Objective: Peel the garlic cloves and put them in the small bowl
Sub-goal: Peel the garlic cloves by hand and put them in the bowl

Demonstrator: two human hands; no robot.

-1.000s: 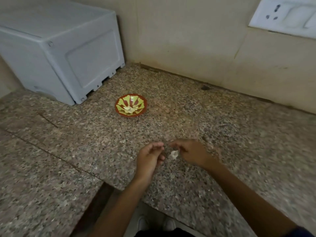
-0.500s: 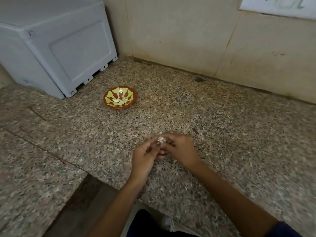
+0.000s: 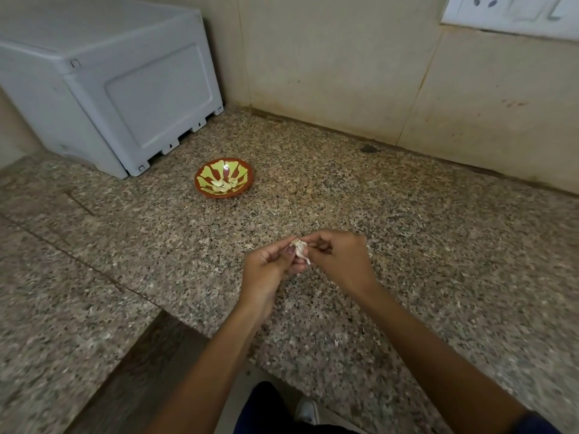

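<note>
Peeling step: garlic clove (image 3: pixel 300 248) pinched between left hand (image 3: pixel 270 270) and right hand (image 3: pixel 340 261) above the counter (image 3: pixel 407 245) middle. Small bowl (image 3: pixel 223 178), toward the back-left corner, holds peeled cloves. Next likely: strip skin, reach to bowl.

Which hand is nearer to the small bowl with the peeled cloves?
Left. The left hand sits closer to the small bowl, though apart from it; the right hand is farther off. Both pinch one garlic clove.
</note>
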